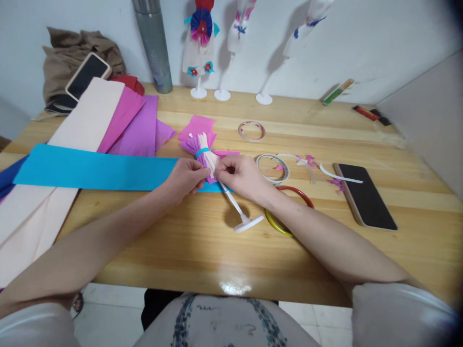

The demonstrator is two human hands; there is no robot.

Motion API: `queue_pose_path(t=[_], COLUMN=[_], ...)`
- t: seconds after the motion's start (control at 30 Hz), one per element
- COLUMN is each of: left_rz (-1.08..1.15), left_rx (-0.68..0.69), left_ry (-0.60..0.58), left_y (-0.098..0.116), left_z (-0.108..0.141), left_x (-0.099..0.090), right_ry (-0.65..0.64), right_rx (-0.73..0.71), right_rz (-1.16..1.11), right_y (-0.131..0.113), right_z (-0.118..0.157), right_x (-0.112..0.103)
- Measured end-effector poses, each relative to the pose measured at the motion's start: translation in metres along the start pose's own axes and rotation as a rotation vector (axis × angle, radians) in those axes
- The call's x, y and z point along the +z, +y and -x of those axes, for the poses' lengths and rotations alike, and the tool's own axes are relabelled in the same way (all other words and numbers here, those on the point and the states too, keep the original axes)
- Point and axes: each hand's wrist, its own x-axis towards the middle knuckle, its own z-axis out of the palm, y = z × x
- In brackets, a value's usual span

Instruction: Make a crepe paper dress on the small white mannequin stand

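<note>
A small crepe-paper dress [207, 155] in purple and pale cream lies tilted on a white stand [235, 206], with a blue band round its waist. My left hand [185, 178] pinches the lower edge of its skirt from the left. On the other side, my right hand [241, 176] has thumb and finger closed on the cream part of the skirt. The stand's round foot points towards me. Beneath the left hand runs a long blue crepe-paper strip [108, 171]. A pink paper piece [197, 126] lies just behind the dress.
Tape rolls [252, 131], a red-and-yellow ring [294, 193], paper scraps [337, 184] and a phone [367, 197] lie to the right. Folded crepe paper [88, 115], another phone [88, 74] and a thermos [154, 48] are at left. Dressed stands [198, 53] line the wall.
</note>
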Motion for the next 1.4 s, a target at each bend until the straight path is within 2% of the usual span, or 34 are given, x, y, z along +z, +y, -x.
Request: queue_pose_path(t=[1.1, 1.4], left_rz=[-0.047, -0.021], left_rx=[-0.035, -0.010], left_ry=[-0.004, 0.000], left_y=[0.0004, -0.0052], left_z=[-0.0011, -0.0029], left_x=[-0.0008, -0.0028], right_ry=[0.039, 0.044], right_rx=[0.046, 0.057], right_rz=[-0.012, -0.051], right_y=[0.0020, 0.0057], right_z=[-0.0007, -0.0050], right_x=[0.0025, 0.0015])
